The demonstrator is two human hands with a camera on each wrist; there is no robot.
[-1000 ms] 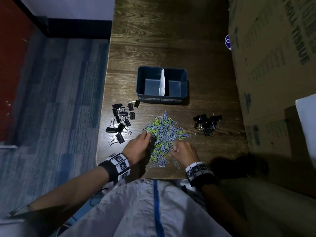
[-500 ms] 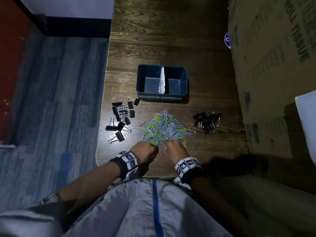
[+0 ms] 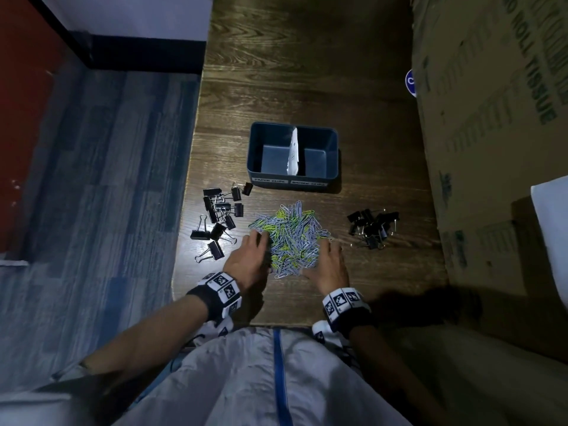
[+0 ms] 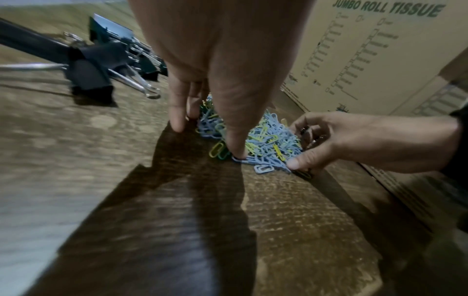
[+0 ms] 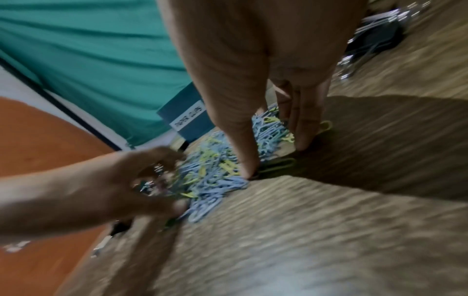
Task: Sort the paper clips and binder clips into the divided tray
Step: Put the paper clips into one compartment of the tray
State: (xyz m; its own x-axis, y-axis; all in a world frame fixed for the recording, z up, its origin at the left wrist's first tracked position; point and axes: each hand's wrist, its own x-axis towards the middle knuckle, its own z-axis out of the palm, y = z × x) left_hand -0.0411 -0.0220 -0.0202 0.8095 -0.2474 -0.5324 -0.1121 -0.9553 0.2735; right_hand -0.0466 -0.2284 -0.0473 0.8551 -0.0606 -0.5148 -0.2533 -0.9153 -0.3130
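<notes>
A pile of blue and yellow-green paper clips (image 3: 292, 235) (image 4: 268, 144) (image 5: 215, 172) lies in front of the dark blue divided tray (image 3: 255, 155) (image 5: 187, 118), whose two compartments hold nothing. My left hand (image 3: 250, 256) (image 4: 207, 140) cups the pile's left edge, fingertips down on the table. My right hand (image 3: 330, 262) (image 5: 276, 160) cups the right edge in the same way. Neither hand lifts any clips. Black binder clips lie in a left group (image 3: 219, 219) (image 4: 93, 66) and a right group (image 3: 372, 227).
A large cardboard box (image 3: 491, 149) (image 4: 380, 50) walls the table's right side. The wooden table's left edge (image 3: 184, 241) drops to a blue floor. A white slip of paper (image 3: 293, 155) stands on the tray's divider.
Both hands were together at the pile's near edge, pushing it toward the tray. They have now spread apart to its left and right sides.
</notes>
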